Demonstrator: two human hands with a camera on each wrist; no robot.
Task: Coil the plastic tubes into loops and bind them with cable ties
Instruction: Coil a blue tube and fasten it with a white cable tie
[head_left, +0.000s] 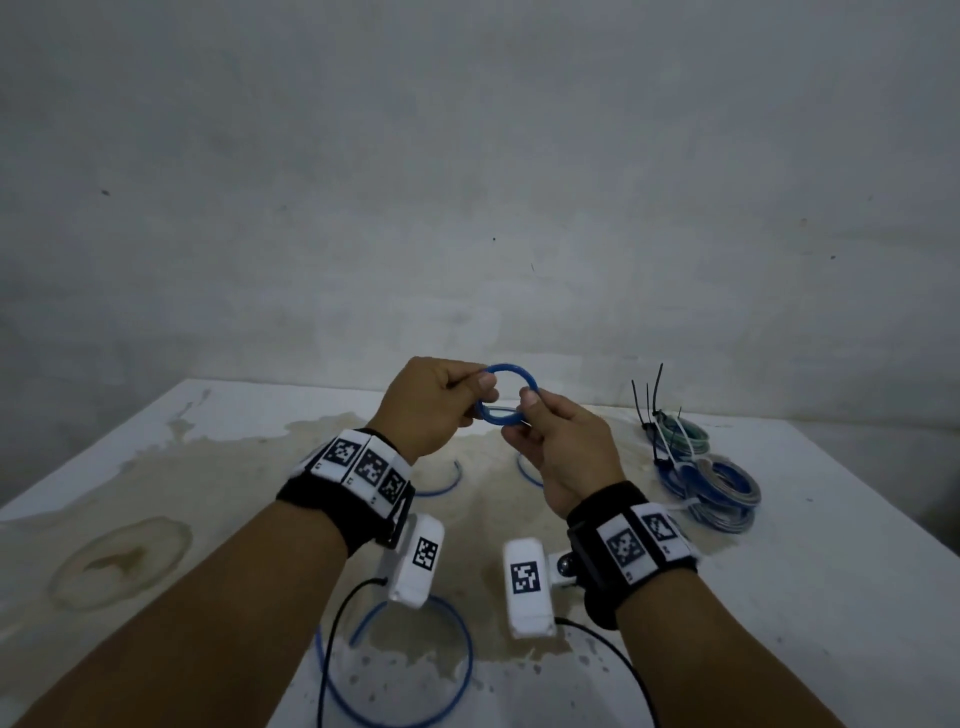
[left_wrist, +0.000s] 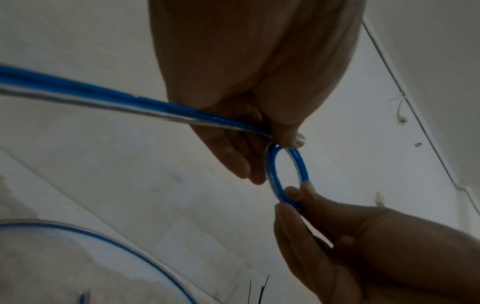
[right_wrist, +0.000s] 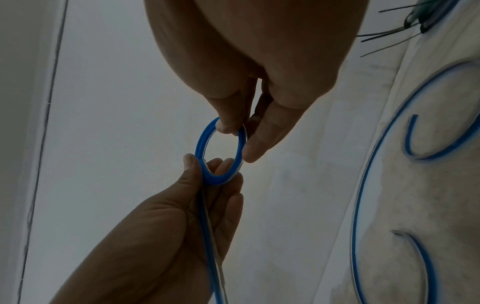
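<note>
both hands (head_left: 431, 405) (head_left: 558, 447) pinch the small blue coil (head_left: 506, 396) mid-winding; next, feed the trailing tube (left_wrist: 103, 100) round, then tie.

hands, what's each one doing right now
Left hand: pinches the small coiled blue plastic tube loop.
Right hand: pinches the same loop's opposite side.
</note>
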